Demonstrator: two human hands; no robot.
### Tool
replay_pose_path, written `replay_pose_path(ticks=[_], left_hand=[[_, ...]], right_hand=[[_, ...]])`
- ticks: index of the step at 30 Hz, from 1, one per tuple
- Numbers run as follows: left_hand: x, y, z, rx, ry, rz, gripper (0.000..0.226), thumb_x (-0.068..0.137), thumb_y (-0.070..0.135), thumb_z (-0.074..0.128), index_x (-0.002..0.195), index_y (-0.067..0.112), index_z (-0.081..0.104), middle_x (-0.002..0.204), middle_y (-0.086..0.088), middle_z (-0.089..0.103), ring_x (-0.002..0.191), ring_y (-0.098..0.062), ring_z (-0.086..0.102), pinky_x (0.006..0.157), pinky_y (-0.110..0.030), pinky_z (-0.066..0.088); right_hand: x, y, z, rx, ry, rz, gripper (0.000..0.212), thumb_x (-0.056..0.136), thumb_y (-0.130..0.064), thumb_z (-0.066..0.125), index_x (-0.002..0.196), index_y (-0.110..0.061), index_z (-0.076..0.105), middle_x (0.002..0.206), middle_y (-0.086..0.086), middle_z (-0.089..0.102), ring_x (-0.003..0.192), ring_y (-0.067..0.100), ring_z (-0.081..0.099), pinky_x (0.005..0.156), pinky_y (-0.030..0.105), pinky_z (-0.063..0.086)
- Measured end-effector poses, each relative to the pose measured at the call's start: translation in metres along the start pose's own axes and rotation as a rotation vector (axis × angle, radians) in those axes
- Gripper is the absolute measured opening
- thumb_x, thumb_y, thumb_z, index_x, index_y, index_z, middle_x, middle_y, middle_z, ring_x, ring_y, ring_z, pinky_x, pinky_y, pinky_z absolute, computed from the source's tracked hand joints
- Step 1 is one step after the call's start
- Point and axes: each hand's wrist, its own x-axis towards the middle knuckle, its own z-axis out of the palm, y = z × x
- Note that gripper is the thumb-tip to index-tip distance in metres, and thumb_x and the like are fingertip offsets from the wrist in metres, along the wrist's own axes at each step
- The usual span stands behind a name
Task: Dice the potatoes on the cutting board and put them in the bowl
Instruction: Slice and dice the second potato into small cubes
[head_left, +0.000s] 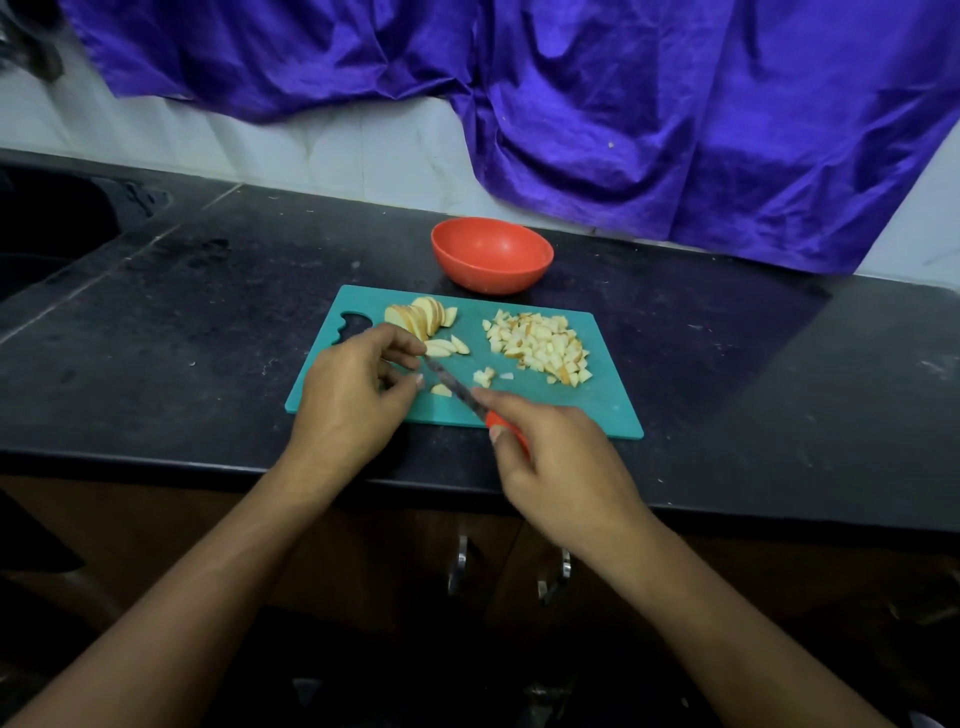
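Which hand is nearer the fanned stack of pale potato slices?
Left. The left hand sits beside the potato slices; the right hand is farther back, at the teal cutting board's near edge.

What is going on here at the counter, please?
A person is dicing potatoes on a board. The right hand holds a knife, blade low over the board; the left hand is at some loose slices. Dice lie piled on the right, a stack of slices at the back. The bowl is empty.
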Motion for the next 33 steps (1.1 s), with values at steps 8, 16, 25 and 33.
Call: replay_pose_path(ticks=[8, 16, 25, 33], left_hand=[[0.003, -0.004, 0.003, 0.049, 0.047, 0.022, 0.023, 0.088, 0.008, 0.073, 0.099, 0.027, 0.066, 0.101, 0.012, 0.066, 0.076, -0.006, 0.063, 0.074, -0.028, 0.056], [0.034, 0.006, 0.006, 0.282, -0.095, 0.079, 0.027, 0.09, 0.02, 0.073, 0.114, 0.031, 0.072, 0.109, 0.01, 0.063, 0.086, -0.012, 0.061, 0.082, -0.033, 0.049], [0.074, 0.03, 0.03, 0.565, -0.395, 0.252, 0.033, 0.097, 0.034, 0.063, 0.13, 0.037, 0.067, 0.131, 0.009, 0.059, 0.115, -0.017, 0.059, 0.092, -0.04, 0.052], [0.055, 0.021, 0.02, 0.417, -0.18, 0.229, 0.014, 0.093, 0.03, 0.073, 0.105, 0.033, 0.08, 0.107, 0.013, 0.076, 0.098, -0.012, 0.066, 0.079, -0.028, 0.047]], right_hand=[[0.012, 0.017, -0.01, -0.207, -0.007, 0.013, 0.046, 0.106, -0.031, 0.045, 0.15, -0.042, 0.046, 0.096, -0.01, 0.063, 0.074, 0.007, 0.055, 0.061, 0.028, 0.045], [0.022, 0.051, -0.006, 0.251, 0.127, 0.192, 0.038, 0.104, -0.029, 0.055, 0.14, -0.041, 0.061, 0.089, -0.004, 0.073, 0.058, 0.011, 0.059, 0.052, 0.03, 0.049], [0.02, 0.063, 0.001, 0.533, 0.218, 0.205, 0.037, 0.105, -0.018, 0.057, 0.138, -0.032, 0.064, 0.056, -0.024, 0.058, 0.048, 0.004, 0.039, 0.043, 0.019, 0.03], [0.019, 0.064, 0.003, 0.542, 0.232, 0.181, 0.036, 0.105, -0.017, 0.057, 0.138, -0.03, 0.064, 0.058, -0.028, 0.059, 0.05, 0.001, 0.043, 0.046, 0.016, 0.032]])
